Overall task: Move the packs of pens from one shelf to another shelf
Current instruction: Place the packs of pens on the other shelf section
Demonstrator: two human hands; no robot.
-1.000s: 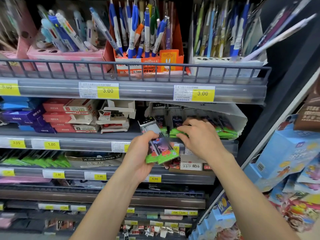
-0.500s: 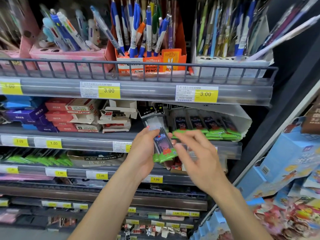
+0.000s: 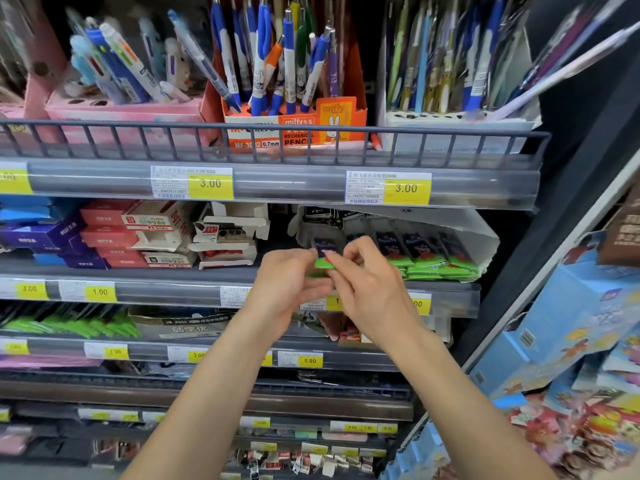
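Hands: left hand [image 3: 289,282] and right hand [image 3: 363,289], both raised in front of second shelf [image 3: 145,271], meeting at frame centre. Held item: one pack of pens [image 3: 323,256], dark upper panel, green lower edge; pinched between fingertips of both hands, left at 9 o'clock of pack, right at 3 o'clock. Exact finger placement partly blurred.

Stock: remaining packs [image 3: 426,258], overlapping row inside torn white display box [image 3: 485,237], at 3 o'clock of hands, on same shelf.

Handling, by judgement: light, thin, flexible plastic sleeve; likely slick, prone to bend or slide from loose pinch. Best taken by stiffer top header or gripped across both long edges; stackable flat.

Neighbours: red-and-white cartons [image 3: 162,233] at 9 o'clock; orange mechanical-pencil stand [image 3: 298,129] on top shelf at 12 o'clock; price tags along shelf rails.
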